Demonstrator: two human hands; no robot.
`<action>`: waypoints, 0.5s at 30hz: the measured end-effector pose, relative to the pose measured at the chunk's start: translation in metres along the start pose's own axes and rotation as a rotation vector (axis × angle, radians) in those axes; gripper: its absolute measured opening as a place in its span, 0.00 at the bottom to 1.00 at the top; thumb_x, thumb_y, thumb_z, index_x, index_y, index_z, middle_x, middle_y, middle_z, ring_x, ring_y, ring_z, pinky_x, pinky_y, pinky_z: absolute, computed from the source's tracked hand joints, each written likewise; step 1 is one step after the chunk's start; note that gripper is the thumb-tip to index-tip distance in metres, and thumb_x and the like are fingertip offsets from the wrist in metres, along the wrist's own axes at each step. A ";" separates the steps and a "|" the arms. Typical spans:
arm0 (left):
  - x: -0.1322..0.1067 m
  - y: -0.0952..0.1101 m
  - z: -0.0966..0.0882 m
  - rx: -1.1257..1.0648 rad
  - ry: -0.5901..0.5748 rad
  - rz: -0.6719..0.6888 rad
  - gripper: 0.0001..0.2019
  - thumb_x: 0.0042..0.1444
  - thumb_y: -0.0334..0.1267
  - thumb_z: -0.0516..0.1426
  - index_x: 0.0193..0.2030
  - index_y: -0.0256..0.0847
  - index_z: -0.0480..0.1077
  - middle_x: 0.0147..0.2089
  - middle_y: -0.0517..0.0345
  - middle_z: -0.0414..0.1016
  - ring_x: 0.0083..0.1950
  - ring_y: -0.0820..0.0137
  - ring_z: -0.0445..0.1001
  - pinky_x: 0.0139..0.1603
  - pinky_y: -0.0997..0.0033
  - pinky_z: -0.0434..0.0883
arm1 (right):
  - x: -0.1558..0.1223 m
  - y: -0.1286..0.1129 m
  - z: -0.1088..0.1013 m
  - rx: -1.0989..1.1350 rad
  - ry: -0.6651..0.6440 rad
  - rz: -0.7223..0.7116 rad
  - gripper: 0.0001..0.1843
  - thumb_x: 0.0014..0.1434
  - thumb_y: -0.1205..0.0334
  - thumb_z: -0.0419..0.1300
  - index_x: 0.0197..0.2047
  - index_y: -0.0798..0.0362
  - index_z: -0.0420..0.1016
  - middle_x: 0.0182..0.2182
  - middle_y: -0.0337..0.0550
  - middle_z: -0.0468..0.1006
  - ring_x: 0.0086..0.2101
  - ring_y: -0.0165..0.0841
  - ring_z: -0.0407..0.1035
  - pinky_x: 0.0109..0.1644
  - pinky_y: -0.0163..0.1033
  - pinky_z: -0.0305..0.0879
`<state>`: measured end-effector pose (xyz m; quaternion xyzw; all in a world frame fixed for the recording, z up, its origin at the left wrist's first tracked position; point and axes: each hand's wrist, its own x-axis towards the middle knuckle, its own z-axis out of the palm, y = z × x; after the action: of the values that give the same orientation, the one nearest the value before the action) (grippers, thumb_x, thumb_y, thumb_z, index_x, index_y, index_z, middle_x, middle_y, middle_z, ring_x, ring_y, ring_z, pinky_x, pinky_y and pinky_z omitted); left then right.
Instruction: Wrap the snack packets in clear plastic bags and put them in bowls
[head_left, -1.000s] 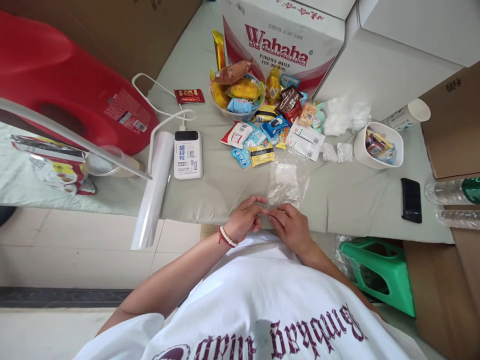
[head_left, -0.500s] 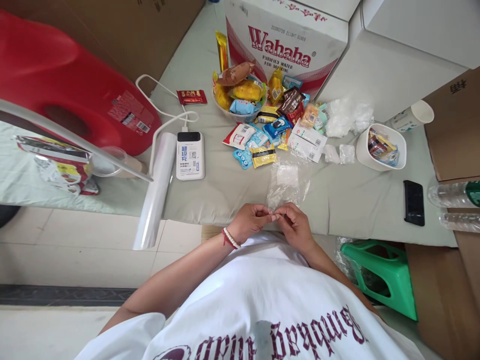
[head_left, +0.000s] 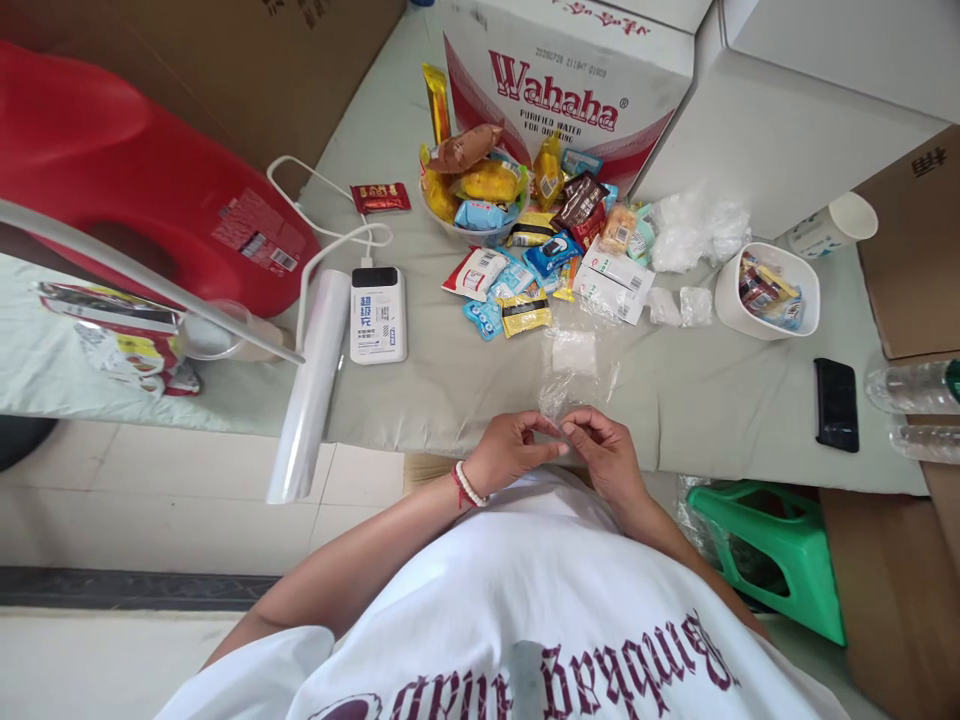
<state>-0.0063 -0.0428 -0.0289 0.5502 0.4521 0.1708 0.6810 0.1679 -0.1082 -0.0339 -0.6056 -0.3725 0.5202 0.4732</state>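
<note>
A crumpled piece of clear plastic film (head_left: 559,390) lies at the near edge of the table, with a flat white square (head_left: 574,352) on or inside it; I cannot tell which. My right hand (head_left: 606,452) pinches the film's near end between thumb and fingertips. Close beside it, my left hand (head_left: 514,447) has its curled fingers at the same end of the film, the thumb stretched out below them. The film between the fingertips is hard to see. Beyond the film lie two small white packets in clear wrap (head_left: 695,307) and white cartons (head_left: 615,285).
Wrapped snacks (head_left: 525,312) are heaped before a Wahaba-style printed water carton (head_left: 562,100), next to a full bowl (head_left: 487,235). A film roll (head_left: 311,390) and power bank (head_left: 379,315) lie left. A white tub (head_left: 802,310) and phone (head_left: 836,405) are right.
My fingertips have come slightly apart from each other, and the left thumb has moved away from its fingers. Both hands sit a little further right in the picture.
</note>
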 end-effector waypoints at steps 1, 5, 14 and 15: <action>0.001 0.001 0.002 -0.001 0.010 0.017 0.18 0.49 0.52 0.67 0.35 0.37 0.80 0.21 0.66 0.64 0.25 0.77 0.57 0.27 0.74 0.54 | 0.000 -0.001 0.001 -0.006 -0.001 -0.022 0.10 0.62 0.51 0.68 0.37 0.48 0.82 0.32 0.38 0.74 0.32 0.30 0.64 0.38 0.36 0.60; 0.003 0.002 0.003 -0.099 0.020 0.034 0.17 0.52 0.51 0.64 0.31 0.37 0.79 0.27 0.61 0.73 0.28 0.74 0.64 0.32 0.73 0.62 | 0.001 -0.006 0.002 0.021 0.001 -0.028 0.09 0.62 0.52 0.68 0.36 0.49 0.82 0.32 0.37 0.74 0.32 0.29 0.64 0.37 0.36 0.60; -0.010 -0.008 -0.026 -0.390 0.067 -0.094 0.17 0.48 0.50 0.68 0.31 0.37 0.75 0.24 0.64 0.68 0.21 0.80 0.55 0.22 0.76 0.51 | -0.009 -0.011 -0.029 0.178 0.203 0.183 0.17 0.55 0.46 0.70 0.37 0.49 0.74 0.23 0.30 0.60 0.22 0.25 0.48 0.24 0.33 0.46; -0.013 -0.010 -0.031 -0.390 0.099 -0.098 0.17 0.47 0.50 0.69 0.31 0.37 0.75 0.24 0.65 0.66 0.21 0.80 0.55 0.23 0.76 0.50 | -0.012 -0.009 -0.039 0.134 0.225 0.205 0.18 0.55 0.44 0.69 0.36 0.49 0.73 0.23 0.30 0.60 0.22 0.25 0.48 0.23 0.33 0.47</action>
<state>-0.0404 -0.0376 -0.0324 0.3761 0.4694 0.2487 0.7592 0.2039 -0.1244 -0.0216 -0.6620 -0.2176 0.5184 0.4957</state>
